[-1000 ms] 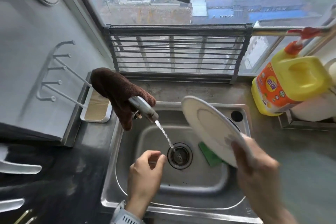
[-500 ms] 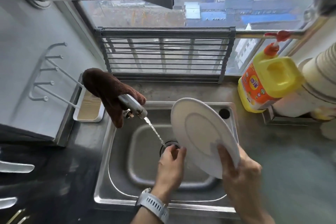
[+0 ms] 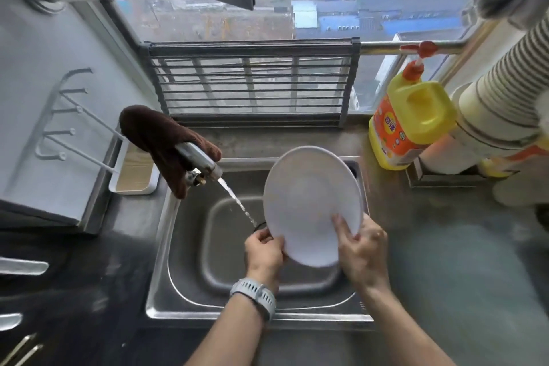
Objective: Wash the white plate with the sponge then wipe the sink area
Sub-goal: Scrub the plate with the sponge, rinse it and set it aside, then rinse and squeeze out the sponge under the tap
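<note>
A white plate is held tilted over the steel sink, its face toward me. My left hand grips the plate's lower left rim. My right hand holds the lower right rim, fingers spread on the plate's face. Water runs from the faucet in a thin stream just left of the plate, toward the drain. The plate hides the green sponge.
A brown cloth hangs over the faucet. A yellow detergent bottle stands right of the sink, beside stacked paper cups. A folding rack leans against the window. A small white tray sits left of the sink.
My left hand moved right from under the water stream and took hold of the plate's lower left rim. The plate came lower and more central over the basin, covering the sponge.
</note>
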`<act>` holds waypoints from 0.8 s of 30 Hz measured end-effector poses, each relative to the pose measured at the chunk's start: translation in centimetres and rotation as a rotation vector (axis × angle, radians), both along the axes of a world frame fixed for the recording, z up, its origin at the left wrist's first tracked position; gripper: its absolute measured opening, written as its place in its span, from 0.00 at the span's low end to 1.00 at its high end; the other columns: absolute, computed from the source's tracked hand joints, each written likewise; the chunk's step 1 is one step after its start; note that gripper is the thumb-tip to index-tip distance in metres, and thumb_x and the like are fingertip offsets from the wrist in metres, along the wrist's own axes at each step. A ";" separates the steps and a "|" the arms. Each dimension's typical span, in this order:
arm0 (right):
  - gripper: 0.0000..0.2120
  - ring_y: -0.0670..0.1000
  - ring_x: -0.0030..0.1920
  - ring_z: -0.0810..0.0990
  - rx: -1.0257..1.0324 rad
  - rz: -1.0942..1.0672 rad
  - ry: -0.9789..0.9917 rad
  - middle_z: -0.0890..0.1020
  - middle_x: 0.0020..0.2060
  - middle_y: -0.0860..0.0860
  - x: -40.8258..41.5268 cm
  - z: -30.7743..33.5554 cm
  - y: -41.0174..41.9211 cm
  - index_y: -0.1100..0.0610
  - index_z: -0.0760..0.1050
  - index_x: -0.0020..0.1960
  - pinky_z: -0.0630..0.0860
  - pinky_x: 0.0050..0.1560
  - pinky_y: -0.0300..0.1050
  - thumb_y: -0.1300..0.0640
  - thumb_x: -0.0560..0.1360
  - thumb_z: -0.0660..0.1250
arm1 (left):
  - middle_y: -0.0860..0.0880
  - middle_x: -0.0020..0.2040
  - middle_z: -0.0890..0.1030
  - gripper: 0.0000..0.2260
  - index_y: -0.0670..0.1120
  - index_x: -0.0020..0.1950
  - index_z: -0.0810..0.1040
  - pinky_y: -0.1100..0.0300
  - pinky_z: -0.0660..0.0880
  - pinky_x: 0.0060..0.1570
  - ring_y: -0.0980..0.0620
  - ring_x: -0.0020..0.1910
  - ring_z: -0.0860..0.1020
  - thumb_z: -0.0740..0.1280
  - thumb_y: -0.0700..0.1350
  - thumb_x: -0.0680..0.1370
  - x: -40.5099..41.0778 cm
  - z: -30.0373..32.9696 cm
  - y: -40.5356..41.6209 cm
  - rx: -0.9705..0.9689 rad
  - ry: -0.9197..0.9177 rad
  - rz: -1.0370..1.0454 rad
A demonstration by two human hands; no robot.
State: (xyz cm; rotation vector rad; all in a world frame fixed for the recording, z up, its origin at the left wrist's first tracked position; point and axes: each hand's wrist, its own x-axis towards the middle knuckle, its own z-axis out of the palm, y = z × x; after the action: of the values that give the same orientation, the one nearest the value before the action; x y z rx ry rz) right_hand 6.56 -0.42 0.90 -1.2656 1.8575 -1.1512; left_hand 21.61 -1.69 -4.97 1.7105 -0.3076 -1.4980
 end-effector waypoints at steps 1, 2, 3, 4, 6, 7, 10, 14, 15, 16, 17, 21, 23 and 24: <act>0.13 0.36 0.34 0.81 -0.001 -0.014 -0.010 0.85 0.35 0.52 -0.4 -0.1 0.2 0.59 0.83 0.45 0.69 0.30 0.26 0.49 0.76 0.71 | 0.38 0.50 0.85 0.15 0.35 0.64 0.77 0.46 0.83 0.45 0.41 0.46 0.84 0.68 0.31 0.77 -0.1 0.0 0.2 -0.023 -0.004 0.013; 0.10 0.36 0.33 0.80 -0.037 -0.032 -0.030 0.84 0.34 0.51 -0.9 0.1 0.2 0.57 0.82 0.43 0.71 0.30 0.30 0.50 0.76 0.72 | 0.39 0.49 0.85 0.13 0.36 0.62 0.77 0.49 0.84 0.42 0.43 0.46 0.84 0.69 0.31 0.78 -0.1 0.3 0.3 -0.069 -0.004 0.026; 0.11 0.38 0.31 0.80 -0.061 -0.051 -0.053 0.84 0.32 0.51 -1.3 0.3 0.3 0.56 0.81 0.40 0.74 0.31 0.36 0.50 0.76 0.73 | 0.41 0.47 0.85 0.11 0.39 0.60 0.78 0.54 0.84 0.39 0.46 0.43 0.84 0.70 0.32 0.78 0.1 0.5 0.4 -0.130 -0.008 0.031; 0.12 0.41 0.31 0.80 -0.062 -0.071 -0.064 0.83 0.31 0.52 -1.6 0.0 0.4 0.55 0.79 0.37 0.75 0.31 0.40 0.51 0.76 0.73 | 0.43 0.44 0.85 0.10 0.41 0.58 0.79 0.57 0.83 0.36 0.48 0.41 0.83 0.70 0.33 0.78 0.4 0.5 0.3 -0.149 -0.021 0.024; 0.10 0.44 0.33 0.82 0.008 -0.070 -0.040 0.85 0.33 0.52 -1.5 -0.8 0.7 0.54 0.79 0.38 0.76 0.33 0.40 0.52 0.76 0.73 | 0.44 0.45 0.85 0.12 0.39 0.60 0.78 0.53 0.84 0.39 0.47 0.42 0.83 0.70 0.33 0.78 0.7 0.1 0.8 -0.070 -0.055 -0.004; 0.08 0.47 0.35 0.83 0.073 -0.052 -0.040 0.86 0.35 0.53 -1.4 -1.2 0.8 0.55 0.80 0.41 0.77 0.34 0.40 0.52 0.76 0.73 | 0.43 0.46 0.85 0.14 0.38 0.62 0.78 0.49 0.84 0.44 0.45 0.44 0.83 0.70 0.32 0.77 0.7 0.1 1.1 -0.008 -0.080 -0.039; 0.09 0.48 0.38 0.85 0.082 -0.077 -0.139 0.86 0.38 0.50 -1.7 -1.6 0.6 0.58 0.83 0.47 0.78 0.34 0.39 0.52 0.76 0.74 | 0.42 0.46 0.85 0.12 0.38 0.60 0.77 0.49 0.85 0.43 0.45 0.44 0.84 0.71 0.32 0.77 1.3 0.9 2.1 -0.086 -0.117 -0.021; 0.10 0.49 0.46 0.85 0.219 -0.090 -0.285 0.86 0.46 0.51 -2.2 -3.0 1.0 0.56 0.79 0.55 0.80 0.40 0.40 0.56 0.76 0.73 | 0.39 0.47 0.84 0.11 0.35 0.59 0.78 0.51 0.84 0.42 0.44 0.44 0.82 0.70 0.31 0.77 2.0 0.6 2.9 -0.063 -0.152 -0.036; 0.13 0.51 0.48 0.84 0.271 -0.079 -0.306 0.84 0.49 0.51 -2.3 -3.6 1.0 0.54 0.75 0.58 0.80 0.43 0.42 0.57 0.76 0.72 | 0.37 0.46 0.84 0.12 0.34 0.59 0.78 0.50 0.83 0.44 0.43 0.43 0.82 0.70 0.31 0.77 2.0 0.6 3.0 -0.028 -0.169 -0.047; 0.14 0.51 0.50 0.83 0.315 -0.083 -0.319 0.83 0.51 0.51 -2.5 -4.1 1.0 0.53 0.72 0.60 0.80 0.46 0.45 0.56 0.77 0.71 | 0.37 0.46 0.84 0.11 0.34 0.58 0.78 0.49 0.83 0.46 0.43 0.43 0.82 0.70 0.31 0.76 1.8 0.8 3.1 -0.026 -0.197 -0.068; 0.12 0.50 0.50 0.82 0.346 -0.093 -0.323 0.82 0.51 0.50 -3.1 -4.4 1.1 0.52 0.71 0.59 0.80 0.47 0.47 0.55 0.78 0.69 | 0.37 0.46 0.84 0.09 0.36 0.56 0.79 0.49 0.83 0.46 0.43 0.43 0.82 0.70 0.31 0.77 1.7 0.9 3.2 -0.048 -0.221 -0.089; 0.10 0.51 0.39 0.79 0.354 -0.237 -0.239 0.83 0.38 0.52 -7.9 -4.4 3.3 0.55 0.76 0.45 0.78 0.42 0.57 0.49 0.77 0.64 | 0.43 0.42 0.86 0.11 0.51 0.48 0.81 0.50 0.85 0.42 0.45 0.43 0.85 0.73 0.35 0.75 -0.5 2.5 3.4 -0.143 -0.386 -0.199; 0.10 0.53 0.38 0.79 0.370 -0.314 -0.175 0.83 0.34 0.52 -11.0 -3.7 4.5 0.56 0.78 0.39 0.75 0.38 0.53 0.55 0.78 0.65 | 0.50 0.40 0.87 0.09 0.54 0.48 0.83 0.48 0.85 0.43 0.49 0.42 0.86 0.75 0.41 0.73 -3.4 3.4 3.0 -0.199 -0.422 -0.311; 0.09 0.55 0.40 0.80 0.383 -0.354 -0.142 0.83 0.35 0.51 -12.7 -3.3 5.1 0.56 0.79 0.40 0.74 0.39 0.50 0.59 0.79 0.66 | 0.52 0.40 0.87 0.08 0.54 0.49 0.83 0.50 0.85 0.44 0.53 0.42 0.86 0.75 0.43 0.73 -5.3 3.8 2.8 -0.231 -0.437 -0.382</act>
State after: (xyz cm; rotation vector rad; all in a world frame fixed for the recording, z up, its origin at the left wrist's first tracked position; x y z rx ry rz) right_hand -6.13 4.68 -2.39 -0.6453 2.1177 -0.9631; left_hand 16.32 1.15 -1.17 1.8441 -1.0459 -1.2647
